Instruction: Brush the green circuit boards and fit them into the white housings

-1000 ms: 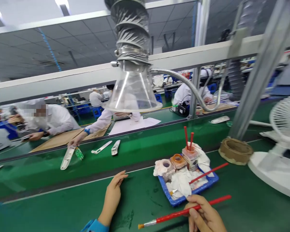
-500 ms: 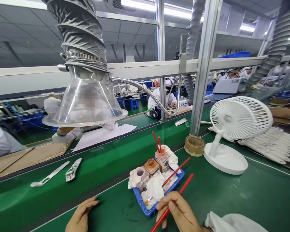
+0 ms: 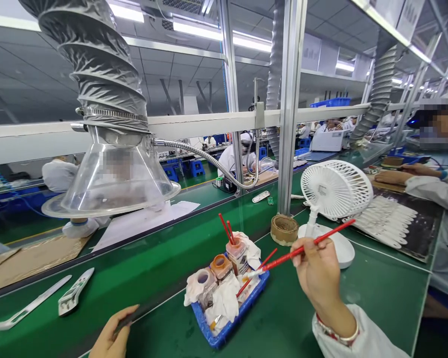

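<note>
My right hand (image 3: 319, 271) is closed around the red handle of a paintbrush (image 3: 306, 250). The handle slants up to the right, while its tip, with whitish bristles, hangs over a blue tray (image 3: 218, 342). A small open bottle with an orange rim (image 3: 221, 267) stands in that tray, between a bottle wrapped in white tissue (image 3: 202, 283) and a clear bottle (image 3: 237, 253) holding two red sticks. Crumpled tissue (image 3: 224, 301) and another red-handled brush (image 3: 242, 288) lie there too. Low at the left, my left hand (image 3: 112, 333) rests with thumb and fingers apart, nothing visible in it.
A white fan (image 3: 334, 191) and a tape roll (image 3: 284, 229) stand beyond my right hand. Two white parts (image 3: 33, 303) lie on the green belt at left. A clear extraction hood (image 3: 112, 174) hangs above. At right, a co-worker's arm (image 3: 433, 184) reaches near rows of white parts.
My right hand has risen and moved right, turning the brush so its tip now points left over the tray. The view has swung right, bringing the co-worker in.
</note>
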Demonstrator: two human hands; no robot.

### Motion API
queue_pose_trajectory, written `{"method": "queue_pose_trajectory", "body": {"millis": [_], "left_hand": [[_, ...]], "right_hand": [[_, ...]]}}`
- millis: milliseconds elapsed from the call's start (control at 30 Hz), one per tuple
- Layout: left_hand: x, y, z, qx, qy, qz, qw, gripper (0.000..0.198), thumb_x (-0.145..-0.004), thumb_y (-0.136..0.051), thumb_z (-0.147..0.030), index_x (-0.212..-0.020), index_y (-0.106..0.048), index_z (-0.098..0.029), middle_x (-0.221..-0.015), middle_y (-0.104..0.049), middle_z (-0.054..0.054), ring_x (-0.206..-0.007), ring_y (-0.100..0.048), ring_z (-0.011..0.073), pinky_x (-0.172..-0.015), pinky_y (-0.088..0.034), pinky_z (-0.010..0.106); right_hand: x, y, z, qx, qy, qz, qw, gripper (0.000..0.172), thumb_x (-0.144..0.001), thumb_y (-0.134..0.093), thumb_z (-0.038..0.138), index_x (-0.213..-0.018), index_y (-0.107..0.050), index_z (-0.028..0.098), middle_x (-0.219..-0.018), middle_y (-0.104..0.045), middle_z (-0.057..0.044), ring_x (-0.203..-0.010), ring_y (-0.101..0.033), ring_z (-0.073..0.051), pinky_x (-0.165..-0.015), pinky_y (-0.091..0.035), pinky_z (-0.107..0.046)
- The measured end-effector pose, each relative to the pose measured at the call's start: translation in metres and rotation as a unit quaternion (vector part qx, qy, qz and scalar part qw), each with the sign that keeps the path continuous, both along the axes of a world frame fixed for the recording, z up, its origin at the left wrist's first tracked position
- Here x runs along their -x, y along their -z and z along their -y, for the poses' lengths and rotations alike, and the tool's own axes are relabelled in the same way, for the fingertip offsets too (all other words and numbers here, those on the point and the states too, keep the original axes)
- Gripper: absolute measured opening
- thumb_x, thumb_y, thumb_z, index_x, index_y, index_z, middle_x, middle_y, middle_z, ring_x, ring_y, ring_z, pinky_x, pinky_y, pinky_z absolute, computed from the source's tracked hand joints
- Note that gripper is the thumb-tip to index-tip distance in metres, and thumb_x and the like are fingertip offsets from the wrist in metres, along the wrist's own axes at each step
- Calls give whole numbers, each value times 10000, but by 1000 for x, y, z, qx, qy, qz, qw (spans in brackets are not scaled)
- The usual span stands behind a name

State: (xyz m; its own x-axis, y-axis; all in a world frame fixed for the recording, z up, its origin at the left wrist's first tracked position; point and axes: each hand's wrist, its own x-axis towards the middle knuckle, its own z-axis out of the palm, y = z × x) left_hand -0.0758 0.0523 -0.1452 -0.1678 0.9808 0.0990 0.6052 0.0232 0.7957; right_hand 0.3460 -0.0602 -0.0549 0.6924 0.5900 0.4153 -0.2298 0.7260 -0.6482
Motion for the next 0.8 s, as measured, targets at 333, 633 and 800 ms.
{"method": "queue_pose_trajectory", "body": {"millis": [333,633,800], "left_hand": [[-105,-64,-87,-95,149,31,984,436,-657,-585,-522,-931,-632,-186,-855,-698,66,-871,-647,250,-750,-510,351],[-168,-60,-132,-90,241,-34,966,262,-724,-506,-398,-652,-658,-197,-602,-655,19,-530,-568,174,-545,-410,277],[-188,-64,-158,-85,264,-73,958,361,-766,-488,-463,-580,-639,-192,-530,-642,25,-485,-558,178,-529,-399,282]], "right_hand": [[-33,19,-25,27,65,-67,995,509,-652,-762,335,-986,-396,219,-687,-631,21,-529,-566,-106,-520,-458,-224],[-40,26,-29,59,55,-83,993,431,-677,-737,315,-979,-442,228,-660,-631,9,-492,-533,-102,-485,-431,-208],[-42,24,-28,80,51,-90,991,396,-671,-739,317,-937,-459,226,-626,-613,9,-461,-514,-110,-449,-419,-212]]}}
